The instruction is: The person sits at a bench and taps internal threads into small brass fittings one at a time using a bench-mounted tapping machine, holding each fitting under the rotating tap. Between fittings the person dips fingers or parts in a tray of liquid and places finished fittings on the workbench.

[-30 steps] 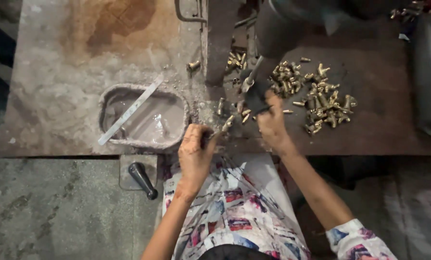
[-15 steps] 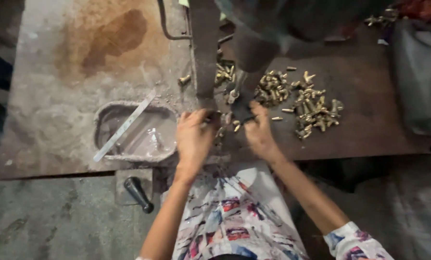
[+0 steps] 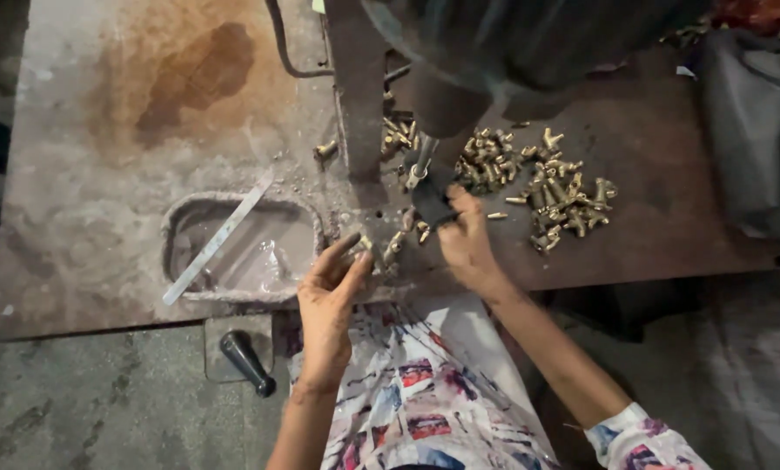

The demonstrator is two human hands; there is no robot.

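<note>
Compared with half a second ago, both hands sit lower and closer to the desk's (image 3: 103, 261) near edge, the left drawn slightly back. A person's left hand (image 3: 329, 296) pinches a small brass fitting (image 3: 366, 245) in a narrow grip, fingertips closed on it, probably so it can be lined up. Right hand (image 3: 467, 244) presses on a dark block (image 3: 431, 202) beneath the machine's spindle (image 3: 419, 164), seemingly steadying it; whether those fingers close around it I cannot tell. A heap of brass fittings (image 3: 538, 187) lies just right of that hand. Left of both, a flat metal strip (image 3: 220, 237) leans in a sunken tray (image 3: 177, 228). The dark machine body (image 3: 529, 43) overhangs and hides part of the work.
</note>
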